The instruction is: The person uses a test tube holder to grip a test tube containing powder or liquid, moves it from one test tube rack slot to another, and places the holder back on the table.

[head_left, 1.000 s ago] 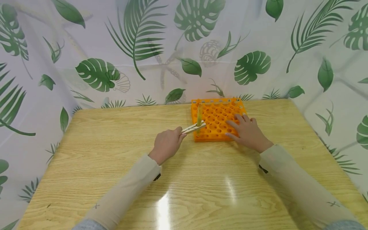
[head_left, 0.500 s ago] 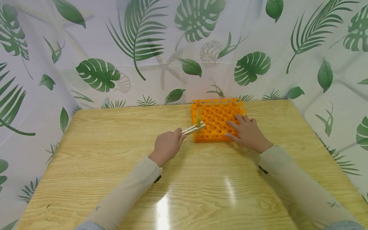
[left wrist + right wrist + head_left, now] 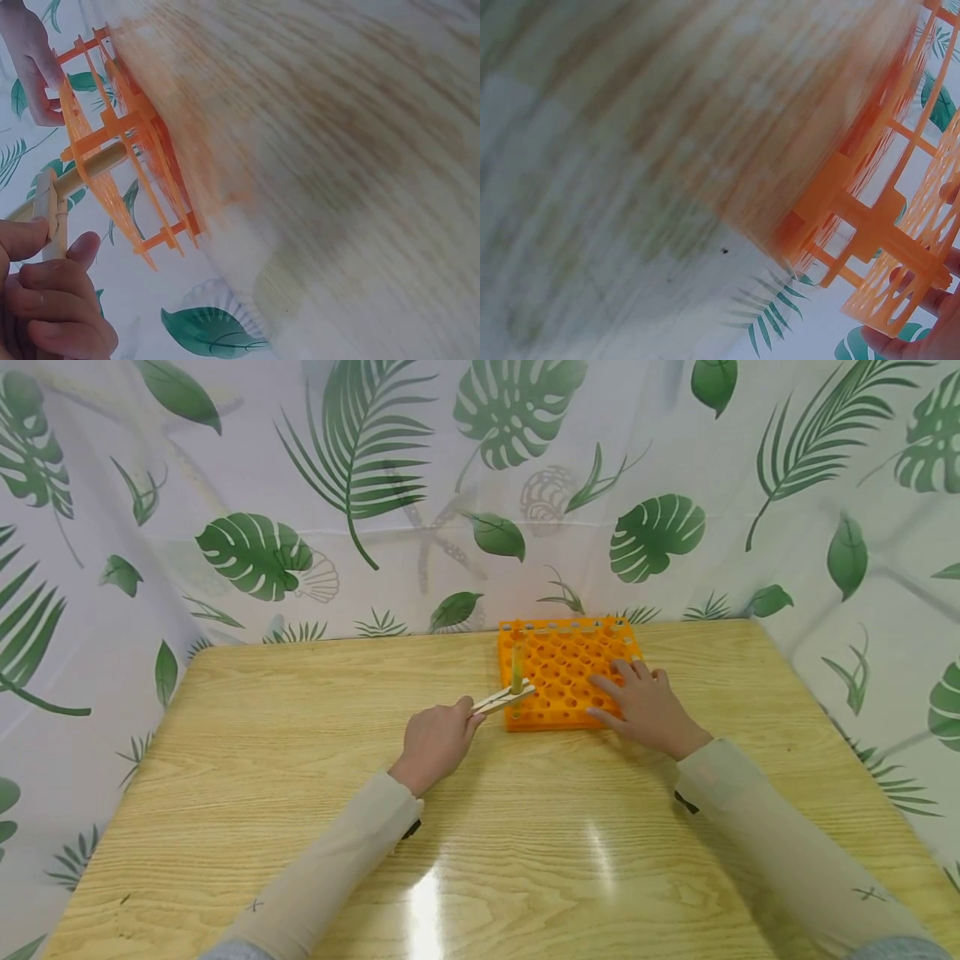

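My left hand [image 3: 437,743] grips the handle of a wooden test tube clamp [image 3: 501,700]. The clamp's tips pinch a test tube [image 3: 517,667] with yellowish contents, which stands almost upright. In the left wrist view the lower part of the tube [image 3: 103,159] passes through the top plate of an orange test tube rack [image 3: 564,722], near its left end. My right hand [image 3: 654,706] rests with spread fingers on the rack's right front corner. From the right wrist view, the thumb [image 3: 885,343] lies against the top plate's edge, other fingers over the holes.
The rack stands near the back edge of a wood-grain table [image 3: 300,710]. Behind it hangs a white cloth [image 3: 420,543] printed with green leaves, which also runs along both sides. Many round holes cover the rack's top plate.
The test tube has sunk slightly lower at the rack's left end and stands straighter, the clamp moving down a little with it. My right hand has stayed in place.
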`<action>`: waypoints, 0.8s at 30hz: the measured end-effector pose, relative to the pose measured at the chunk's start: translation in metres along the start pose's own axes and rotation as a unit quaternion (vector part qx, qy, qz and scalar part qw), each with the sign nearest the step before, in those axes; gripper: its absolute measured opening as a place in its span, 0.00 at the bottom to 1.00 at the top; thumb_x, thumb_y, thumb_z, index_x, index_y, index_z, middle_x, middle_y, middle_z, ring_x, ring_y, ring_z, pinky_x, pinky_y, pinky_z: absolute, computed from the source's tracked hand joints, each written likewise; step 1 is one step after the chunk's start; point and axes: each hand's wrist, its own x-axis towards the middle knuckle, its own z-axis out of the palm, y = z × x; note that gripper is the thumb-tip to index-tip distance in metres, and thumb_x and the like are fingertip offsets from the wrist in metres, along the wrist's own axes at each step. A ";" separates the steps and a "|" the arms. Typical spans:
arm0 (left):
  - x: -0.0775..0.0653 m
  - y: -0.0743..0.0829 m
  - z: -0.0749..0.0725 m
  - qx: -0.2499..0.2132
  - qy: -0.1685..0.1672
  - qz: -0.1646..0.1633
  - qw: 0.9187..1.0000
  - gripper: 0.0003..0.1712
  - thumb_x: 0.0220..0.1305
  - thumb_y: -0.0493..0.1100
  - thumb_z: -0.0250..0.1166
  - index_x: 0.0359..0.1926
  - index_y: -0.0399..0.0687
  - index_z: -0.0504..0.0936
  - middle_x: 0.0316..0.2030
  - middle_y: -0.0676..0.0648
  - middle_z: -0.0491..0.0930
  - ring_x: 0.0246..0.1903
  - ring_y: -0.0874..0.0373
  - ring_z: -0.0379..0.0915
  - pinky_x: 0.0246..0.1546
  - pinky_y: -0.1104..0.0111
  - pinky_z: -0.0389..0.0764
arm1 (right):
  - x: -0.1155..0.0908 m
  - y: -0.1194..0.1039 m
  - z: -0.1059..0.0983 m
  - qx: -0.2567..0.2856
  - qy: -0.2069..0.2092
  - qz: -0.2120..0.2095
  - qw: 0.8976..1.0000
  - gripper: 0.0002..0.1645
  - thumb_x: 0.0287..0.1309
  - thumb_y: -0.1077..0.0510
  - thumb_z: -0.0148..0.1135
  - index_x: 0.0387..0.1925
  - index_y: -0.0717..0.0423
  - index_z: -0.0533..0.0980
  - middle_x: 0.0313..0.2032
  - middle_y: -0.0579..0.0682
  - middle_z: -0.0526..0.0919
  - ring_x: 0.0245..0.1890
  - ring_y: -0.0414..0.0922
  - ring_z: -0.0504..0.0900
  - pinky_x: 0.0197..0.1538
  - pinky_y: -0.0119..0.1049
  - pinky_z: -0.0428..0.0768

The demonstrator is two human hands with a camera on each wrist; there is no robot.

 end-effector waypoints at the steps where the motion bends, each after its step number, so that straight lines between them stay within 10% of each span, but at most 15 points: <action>1: 0.000 0.000 0.000 0.000 -0.001 0.000 1.000 0.17 0.70 0.53 0.52 0.29 0.47 0.70 0.10 0.53 0.59 0.08 0.61 0.53 0.11 0.72 0.53 | 0.000 0.000 0.000 0.000 0.000 0.000 1.000 0.32 0.58 0.37 0.57 0.58 0.51 0.72 0.56 0.64 0.68 0.49 0.63 0.69 0.43 0.62 0.69; 24: 0.000 -0.001 -0.001 -0.009 -0.046 -0.009 0.999 0.18 0.71 0.52 0.51 0.31 0.43 0.72 0.13 0.50 0.65 0.10 0.60 0.58 0.11 0.72 0.57 | 0.000 0.000 0.000 0.002 -0.002 0.001 1.000 0.32 0.58 0.37 0.57 0.58 0.50 0.71 0.55 0.63 0.68 0.50 0.63 0.69 0.43 0.63 0.69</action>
